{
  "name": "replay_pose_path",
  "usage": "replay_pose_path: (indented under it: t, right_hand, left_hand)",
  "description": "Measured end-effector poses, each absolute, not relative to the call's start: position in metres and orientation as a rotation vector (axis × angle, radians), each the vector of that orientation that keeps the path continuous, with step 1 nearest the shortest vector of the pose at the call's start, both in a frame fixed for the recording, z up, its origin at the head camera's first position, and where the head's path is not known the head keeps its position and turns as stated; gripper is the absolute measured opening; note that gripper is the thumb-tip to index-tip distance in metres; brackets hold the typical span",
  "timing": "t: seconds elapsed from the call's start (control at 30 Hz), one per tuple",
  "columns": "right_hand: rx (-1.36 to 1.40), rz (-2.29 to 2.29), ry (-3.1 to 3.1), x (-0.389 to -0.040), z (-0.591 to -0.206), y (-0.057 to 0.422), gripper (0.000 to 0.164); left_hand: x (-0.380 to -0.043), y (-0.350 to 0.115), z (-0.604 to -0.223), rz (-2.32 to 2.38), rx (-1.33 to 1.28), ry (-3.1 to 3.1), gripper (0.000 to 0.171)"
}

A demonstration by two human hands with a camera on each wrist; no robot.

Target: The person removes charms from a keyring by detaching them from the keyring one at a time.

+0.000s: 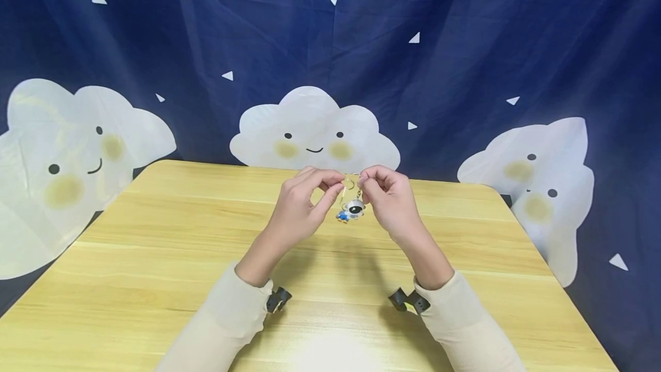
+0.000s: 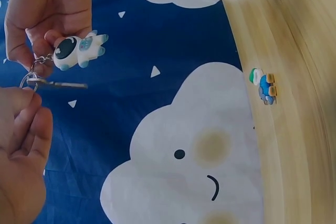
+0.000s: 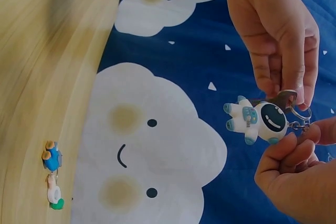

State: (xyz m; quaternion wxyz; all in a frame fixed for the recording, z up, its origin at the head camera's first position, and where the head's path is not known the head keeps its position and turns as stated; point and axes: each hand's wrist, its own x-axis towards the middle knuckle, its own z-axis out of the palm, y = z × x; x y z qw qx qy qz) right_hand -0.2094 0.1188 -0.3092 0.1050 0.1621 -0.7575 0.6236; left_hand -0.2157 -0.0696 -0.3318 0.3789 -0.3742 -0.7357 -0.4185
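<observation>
Above the table, a small white astronaut keychain hangs by its chain between the two hands. My left hand pinches the metal key ring between thumb and fingertips. A flat metal key hangs from that ring, close to the left fingertips. The chain just above the astronaut's head is pinched by my right hand, its other fingers curled in. In the head view the astronaut overlaps a second small figure, blue with orange feet and a green-topped white part, lying on the tabletop.
The light wood table spreads under both forearms, its far edge just beyond the hands. Behind it hangs a dark blue curtain printed with smiling clouds. Each sleeve cuff carries a black wrist camera.
</observation>
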Motion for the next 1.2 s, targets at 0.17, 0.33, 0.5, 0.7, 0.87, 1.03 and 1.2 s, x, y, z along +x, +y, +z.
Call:
replay_pose_path:
  t: [0.17, 0.33, 0.5, 0.7, 0.87, 1.03, 1.2]
  right_hand:
    - [0.481, 1.832, -2.246, -0.21, -0.31, 0.119, 0.013]
    - [0.493, 1.838, -2.241, -0.209, -0.311, 0.119, 0.014]
    - [0.491, 1.836, -2.24, -0.211, -0.312, 0.119, 0.014]
    - [0.483, 1.829, -2.235, -0.211, -0.311, 0.119, 0.014]
    - [0.482, 1.826, -2.239, -0.21, -0.31, 0.119, 0.014]
    - [0.478, 1.816, -2.251, -0.21, -0.311, 0.119, 0.014]
    - [0.492, 1.815, -2.24, -0.209, -0.311, 0.118, 0.014]
  left_hand:
    - [-0.216, -0.071, -0.331, -1.083, -0.935, -1.852, 0.006]
    - [-0.215, -0.071, -0.331, -1.062, -0.973, -1.835, 0.007]
    - [-0.215, -0.069, -0.331, -1.045, -0.985, -1.848, 0.008]
    - [-0.216, -0.068, -0.335, -1.161, -0.944, -1.909, 0.008]
    - [-0.217, -0.066, -0.339, -1.349, -0.89, -2.025, 0.011]
    - [-0.219, -0.067, -0.341, -1.425, -0.855, -2.092, 0.011]
    - [-0.219, -0.068, -0.34, -1.457, -0.833, -2.025, 0.01]
